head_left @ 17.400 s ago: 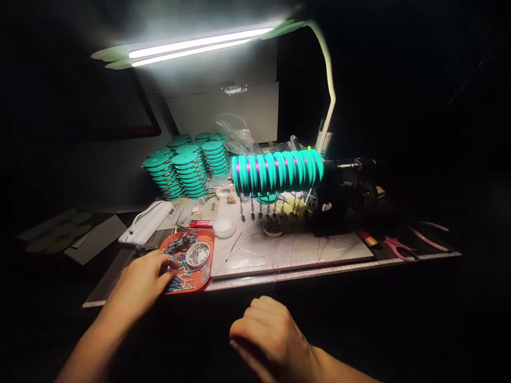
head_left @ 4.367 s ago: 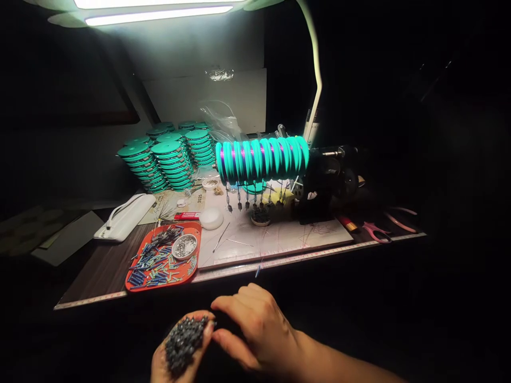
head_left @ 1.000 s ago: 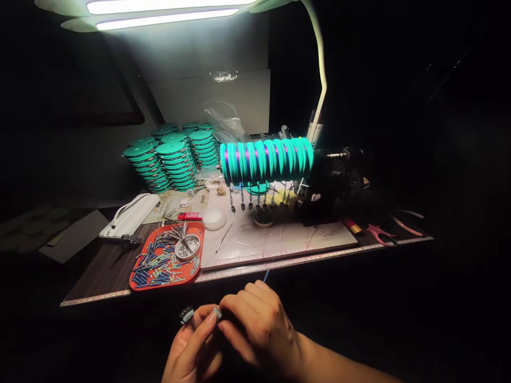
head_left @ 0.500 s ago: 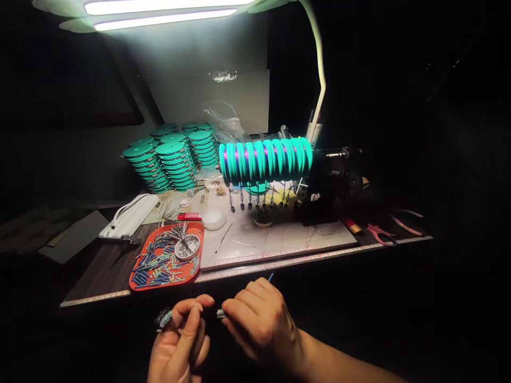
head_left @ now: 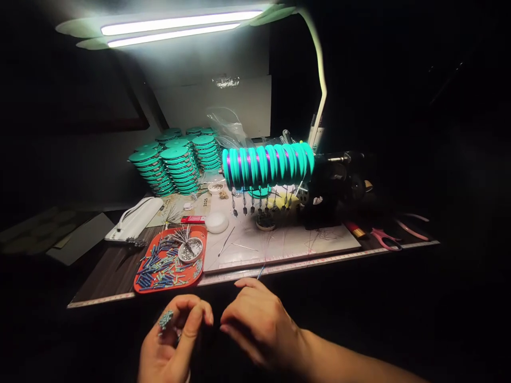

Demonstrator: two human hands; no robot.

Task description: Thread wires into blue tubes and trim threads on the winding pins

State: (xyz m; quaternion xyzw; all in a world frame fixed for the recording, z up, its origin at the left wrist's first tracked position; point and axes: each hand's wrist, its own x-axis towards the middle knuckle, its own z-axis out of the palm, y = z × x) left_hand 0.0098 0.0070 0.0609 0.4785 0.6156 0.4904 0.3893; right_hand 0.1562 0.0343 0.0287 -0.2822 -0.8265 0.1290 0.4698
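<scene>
A: What stands leftmost on the bench (head_left: pixel 107 276)?
B: A white case (head_left: pixel 133 219). Right of it, toward the back, rise stacks of teal spools (head_left: pixel 179 170).

A: And in front of those?
B: An orange tray (head_left: pixel 199 232) with blue tubes (head_left: pixel 146 279) scattered in it, plus a white bowl (head_left: pixel 190 260) of silvery bits.

A: Where's the left hand (head_left: pixel 181 348)?
B: In front of the bench, just below the tray. Its grip is curled around a bundle of small pieces (head_left: pixel 165 320), their pale ends showing above the forefinger; thumb and forefinger come together.

A: The right hand (head_left: pixel 261 316)?
B: Just beside it, apart, fingers bent. Whether its grip is clamped on anything, I cannot tell. A thin blue piece (head_left: pixel 260 272) shows just past the knuckles.

A: Further right?
B: A row of teal spools (head_left: pixel 267 165) on a black machine (head_left: pixel 333 186), over a pale board (head_left: pixel 295 250). Then pink scissors (head_left: pixel 385 238) and pink-handled pliers (head_left: pixel 411 230).
</scene>
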